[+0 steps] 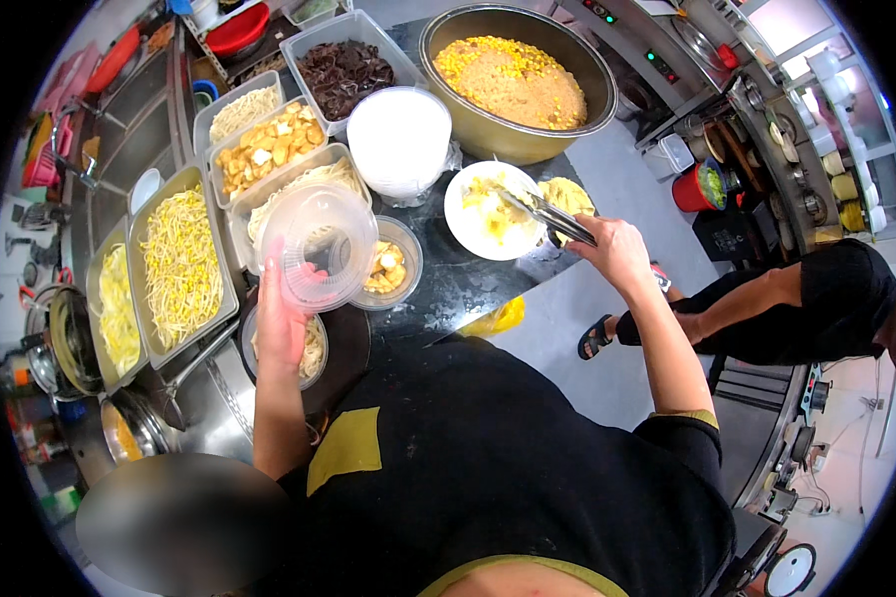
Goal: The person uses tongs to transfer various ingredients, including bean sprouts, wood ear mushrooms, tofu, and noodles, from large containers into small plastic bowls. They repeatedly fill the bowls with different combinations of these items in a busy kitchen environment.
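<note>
Metal tongs (553, 214) are extending over pale food (490, 227) in a white bowl (454, 221) at upper centre, the right hand (617, 254) gripping them, presumably for reach, while the left hand (284, 323) is clasping a clear plastic container (319, 239) left of centre, apparently supporting it from below.

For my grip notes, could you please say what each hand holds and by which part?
The left hand holds a clear bowl at its left side; the right hand holds metal tongs near their rear end.

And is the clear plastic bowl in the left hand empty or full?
Empty: the clear bowl shows no food inside; part of the left hand shows through it.
</note>
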A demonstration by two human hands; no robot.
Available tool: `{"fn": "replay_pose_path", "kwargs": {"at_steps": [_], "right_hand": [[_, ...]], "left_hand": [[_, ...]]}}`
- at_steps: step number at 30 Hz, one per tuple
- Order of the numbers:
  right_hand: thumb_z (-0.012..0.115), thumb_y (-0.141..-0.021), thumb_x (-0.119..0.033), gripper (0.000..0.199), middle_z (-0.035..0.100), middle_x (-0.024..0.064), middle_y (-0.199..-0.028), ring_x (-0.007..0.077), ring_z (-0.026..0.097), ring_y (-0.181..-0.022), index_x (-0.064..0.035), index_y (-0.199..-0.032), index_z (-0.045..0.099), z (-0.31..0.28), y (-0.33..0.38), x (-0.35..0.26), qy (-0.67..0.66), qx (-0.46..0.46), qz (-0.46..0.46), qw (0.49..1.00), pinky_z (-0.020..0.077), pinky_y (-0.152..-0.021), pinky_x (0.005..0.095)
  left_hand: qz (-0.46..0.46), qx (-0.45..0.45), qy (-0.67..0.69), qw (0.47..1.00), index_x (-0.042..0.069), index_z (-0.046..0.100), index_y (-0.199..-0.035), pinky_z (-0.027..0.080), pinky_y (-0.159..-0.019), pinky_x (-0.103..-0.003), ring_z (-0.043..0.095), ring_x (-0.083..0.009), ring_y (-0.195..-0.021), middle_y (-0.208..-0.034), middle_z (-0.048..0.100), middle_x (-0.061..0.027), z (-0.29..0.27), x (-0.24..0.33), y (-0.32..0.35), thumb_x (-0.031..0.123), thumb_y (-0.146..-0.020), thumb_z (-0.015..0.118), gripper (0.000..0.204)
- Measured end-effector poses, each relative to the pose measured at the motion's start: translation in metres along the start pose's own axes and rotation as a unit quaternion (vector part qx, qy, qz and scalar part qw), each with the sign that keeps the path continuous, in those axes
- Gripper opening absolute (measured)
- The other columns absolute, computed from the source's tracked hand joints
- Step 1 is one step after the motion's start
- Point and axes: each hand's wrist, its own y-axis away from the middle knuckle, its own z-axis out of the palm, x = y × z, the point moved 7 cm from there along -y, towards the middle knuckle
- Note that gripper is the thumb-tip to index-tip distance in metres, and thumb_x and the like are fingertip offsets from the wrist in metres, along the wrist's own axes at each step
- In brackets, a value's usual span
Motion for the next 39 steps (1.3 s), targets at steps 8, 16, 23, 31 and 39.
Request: {"fn": "replay_pose_path", "kwargs": {"at_steps": [8,16,23,31,39], "right_hand": [[0.076,-0.078,-0.032,0.043,0.07,0.0161,-0.086,0.0333,0.067,-0.08,-0.0115,-0.115,0.068,-0.026,0.017,-0.005,-0.025,0.036,0.017,0.999,0.0537,-0.072,0.0427],[0.076,-0.078,-0.029,0.043,0.069,0.0168,-0.085,0.0338,0.067,-0.079,-0.0094,-0.115,0.068,-0.034,0.027,0.0,-0.04,0.05,0.031,0.997,0.0527,-0.071,0.0423],[0.079,-0.078,-0.02,0.047,0.065,0.0161,-0.079,0.0232,0.062,-0.066,-0.0042,-0.119,0.065,-0.066,0.041,-0.014,-0.16,0.072,0.015,0.984,0.051,-0.068,0.0333],[0.08,-0.076,-0.026,0.053,0.07,0.0177,-0.09,0.0264,0.07,-0.081,-0.0014,-0.12,0.063,-0.075,0.047,-0.076,-0.216,0.026,-0.101,0.971,0.0545,-0.073,0.0356],[0.085,-0.062,-0.044,0.075,0.066,0.0091,-0.09,0.026,0.068,-0.08,-0.0075,-0.122,0.059,-0.099,0.018,-0.073,0.107,-0.008,-0.064,0.992,0.0536,-0.068,0.0395]], "left_hand": [[-0.009,-0.01,-0.005,1.0,0.015,0.037,-0.146,0.058,-0.079,-0.041,0.063,-0.0196,-0.09,-0.103,0.057,-0.0096,0.011,-0.032,-0.014,0.056,-0.1,0.04,0.062],[-0.016,-0.006,-0.044,0.999,0.015,0.035,-0.148,0.058,-0.073,-0.036,0.057,-0.0153,-0.088,-0.104,0.051,-0.0073,0.043,-0.04,-0.016,0.062,-0.098,0.04,0.069],[-0.018,-0.045,-0.103,0.994,0.011,0.031,-0.149,0.06,-0.078,-0.041,0.061,-0.0232,-0.101,-0.123,0.051,-0.0147,0.071,-0.066,-0.016,0.067,-0.096,0.034,0.076],[-0.034,-0.072,-0.098,0.992,0.01,0.03,-0.148,0.06,-0.078,-0.042,0.057,-0.0278,-0.116,-0.134,0.046,-0.0172,0.11,-0.082,-0.019,0.071,-0.094,0.03,0.082],[-0.017,-0.01,-0.075,0.997,0.003,0.037,-0.143,0.061,-0.073,-0.036,0.06,-0.021,-0.114,-0.134,0.05,-0.0147,0.087,-0.072,-0.011,0.056,-0.101,0.037,0.068]]}}
